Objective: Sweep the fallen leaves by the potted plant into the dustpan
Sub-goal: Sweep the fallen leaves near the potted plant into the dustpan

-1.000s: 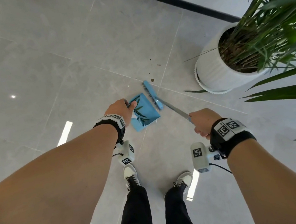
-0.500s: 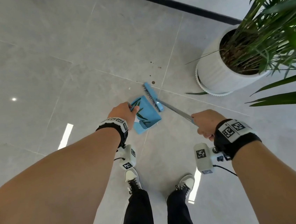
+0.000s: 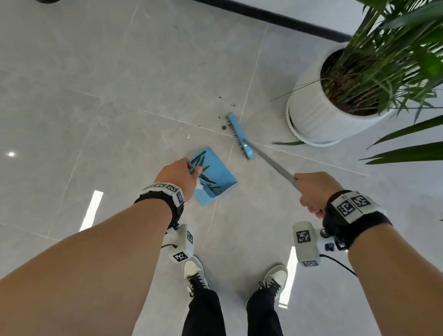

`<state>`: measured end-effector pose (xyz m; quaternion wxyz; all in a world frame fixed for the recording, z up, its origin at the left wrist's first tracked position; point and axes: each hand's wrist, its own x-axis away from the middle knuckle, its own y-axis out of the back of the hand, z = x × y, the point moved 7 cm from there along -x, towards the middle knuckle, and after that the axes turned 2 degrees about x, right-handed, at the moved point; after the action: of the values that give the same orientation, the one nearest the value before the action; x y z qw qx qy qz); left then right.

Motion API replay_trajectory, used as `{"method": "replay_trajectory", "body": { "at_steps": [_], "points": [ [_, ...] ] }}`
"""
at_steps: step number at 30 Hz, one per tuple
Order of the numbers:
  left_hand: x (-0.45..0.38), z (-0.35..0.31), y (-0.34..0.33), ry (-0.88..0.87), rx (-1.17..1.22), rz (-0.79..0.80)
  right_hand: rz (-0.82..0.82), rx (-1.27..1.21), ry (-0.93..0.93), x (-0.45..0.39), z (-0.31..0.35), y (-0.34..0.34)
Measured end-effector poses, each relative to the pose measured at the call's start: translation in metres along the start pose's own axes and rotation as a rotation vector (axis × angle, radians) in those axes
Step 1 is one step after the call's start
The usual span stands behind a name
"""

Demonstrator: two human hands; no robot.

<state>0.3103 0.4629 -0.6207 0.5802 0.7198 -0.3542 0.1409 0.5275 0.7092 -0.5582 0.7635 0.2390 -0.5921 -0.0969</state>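
Note:
My left hand grips the handle end of a blue dustpan that holds several long green leaves. My right hand is closed on the metal handle of a blue broom; its head stands on the tiled floor to the upper right of the pan, apart from it. One fallen leaf lies on the floor against the base of the white ribbed pot. Small brown crumbs lie just left of the broom head.
The potted plant's long green leaves spread over the right side. A dark skirting strip runs along the wall at the top. My two feet in light shoes stand on the grey tiles below the hands.
The broom head has moved away from the dustpan's edge, up and to the right toward the pot. The dustpan stays in my left hand with its leaves.

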Motion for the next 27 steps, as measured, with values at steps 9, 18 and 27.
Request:
{"method": "replay_trajectory", "body": {
  "at_steps": [9, 18, 27],
  "points": [
    [-0.003, -0.001, -0.004, 0.009, 0.014, -0.032, -0.152, 0.200, -0.063, -0.036, -0.003, 0.009],
    [-0.003, -0.001, 0.000, 0.008, 0.024, -0.039, -0.111, -0.037, -0.029, -0.023, -0.022, 0.022],
    [-0.006, -0.005, -0.002, 0.021, 0.037, -0.038, -0.108, 0.296, -0.068, -0.015, -0.005, -0.004]
  ]
}}
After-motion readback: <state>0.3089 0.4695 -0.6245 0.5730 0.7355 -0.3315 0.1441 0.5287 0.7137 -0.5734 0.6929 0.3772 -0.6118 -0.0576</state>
